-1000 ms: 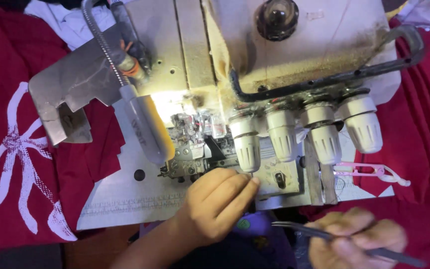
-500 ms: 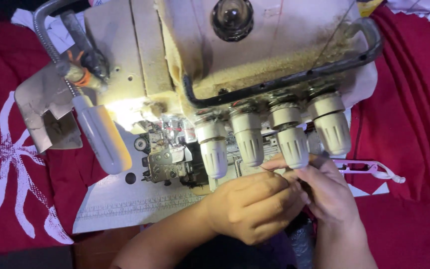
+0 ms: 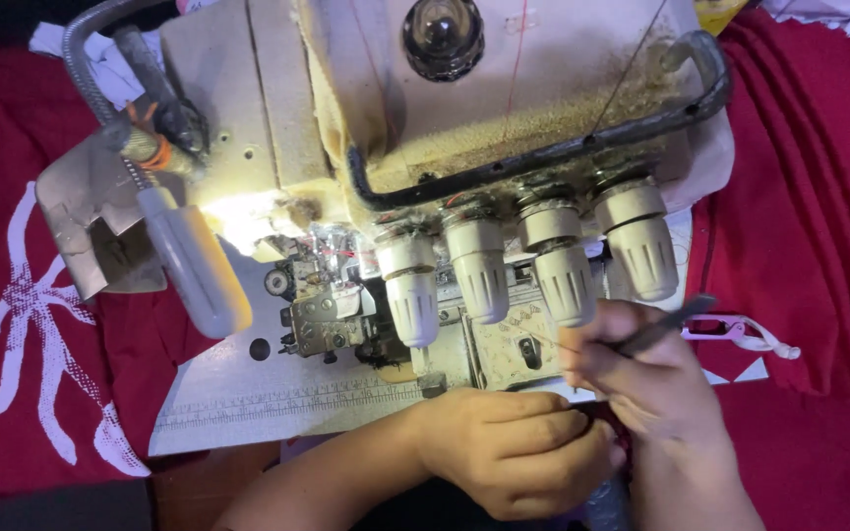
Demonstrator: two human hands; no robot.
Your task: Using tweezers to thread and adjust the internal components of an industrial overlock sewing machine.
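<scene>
A worn cream overlock sewing machine [image 3: 504, 108] fills the upper middle, with several ribbed tension knobs [image 3: 484, 275] along its front. My right hand [image 3: 641, 379] pinches dark tweezers [image 3: 666, 327] just below the knobs, at the machine's front plate [image 3: 509, 344]. A thin thread runs from the plate to my fingers. My left hand [image 3: 518, 452] is curled below the plate, fingers closed, close against my right hand; what it holds is hidden. The presser foot area [image 3: 332, 305] lies lit to the left.
Red fabric with a white print [image 3: 22, 324] lies at the left, more red cloth [image 3: 819, 226] at the right. A flexible lamp [image 3: 194, 275] hangs over the metal bed [image 3: 248, 403]. A pink thread snip [image 3: 740, 329] rests at the right.
The view has shifted and the machine sits lower right in frame. My right hand with the tweezers rose from the bottom edge to the front plate; my left hand dropped below it.
</scene>
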